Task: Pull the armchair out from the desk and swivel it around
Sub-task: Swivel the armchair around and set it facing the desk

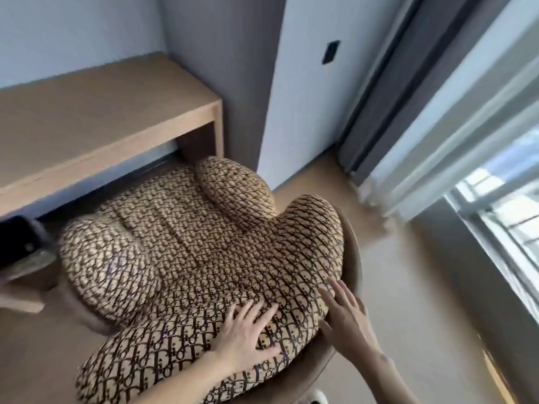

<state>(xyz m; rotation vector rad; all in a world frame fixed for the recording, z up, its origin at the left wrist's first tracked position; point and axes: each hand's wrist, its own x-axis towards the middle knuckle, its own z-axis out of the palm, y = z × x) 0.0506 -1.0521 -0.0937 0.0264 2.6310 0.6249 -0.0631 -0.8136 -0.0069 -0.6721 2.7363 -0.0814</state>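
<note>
The armchair (351, 252) has a brown shell and is covered by a puffy beige cushion (186, 246) with a dark repeating print. Its front end sits just under the edge of the light wooden desk (96, 121). My left hand (248, 333) lies flat on the cushion's backrest part, fingers spread. My right hand (344, 313) rests with its fingers apart against the cushion's right side, at the chair's brown rim. Neither hand is closed around anything. The chair's base is hidden beneath the cushion.
A grey wall panel (221, 68) and a white wall with a black socket (331, 52) stand behind the desk. Grey and sheer curtains (437, 112) hang at the window on the right. A dark object (17, 240) sits at the left under the desk. Wooden floor (408, 287) lies to the right.
</note>
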